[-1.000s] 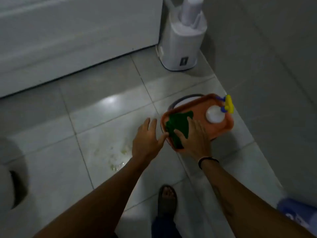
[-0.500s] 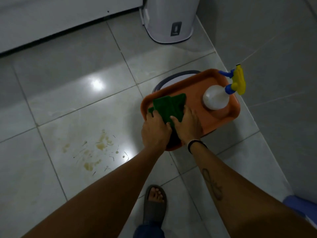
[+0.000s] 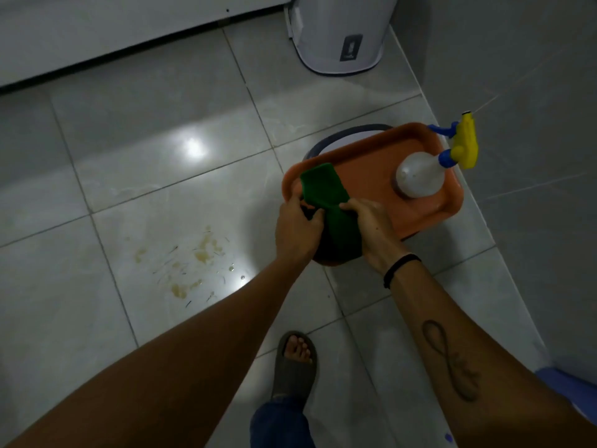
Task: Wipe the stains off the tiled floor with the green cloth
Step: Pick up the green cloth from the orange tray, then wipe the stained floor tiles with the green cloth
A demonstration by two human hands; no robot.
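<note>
The green cloth (image 3: 326,192) lies partly on the orange tray (image 3: 371,163) and hangs over its near edge. My left hand (image 3: 295,227) pinches the cloth's left side and my right hand (image 3: 371,231) grips its right side, both at the tray's near rim. Yellow-brown stains (image 3: 190,260) with thin dark streaks and a few droplets mark the grey tiled floor (image 3: 161,130), to the left of my left forearm.
A white spray bottle (image 3: 420,179) with a yellow and blue trigger stands on the tray's right side. The tray rests on a dark-rimmed basin (image 3: 326,145). A white bin (image 3: 339,33) stands at the back beside a wall on the right. My sandalled foot (image 3: 295,360) is below.
My left hand went from the floor beside the tray onto the cloth. Both hands have pulled the cloth toward me, lifting its near part off the tray. The camera has dropped closer.
</note>
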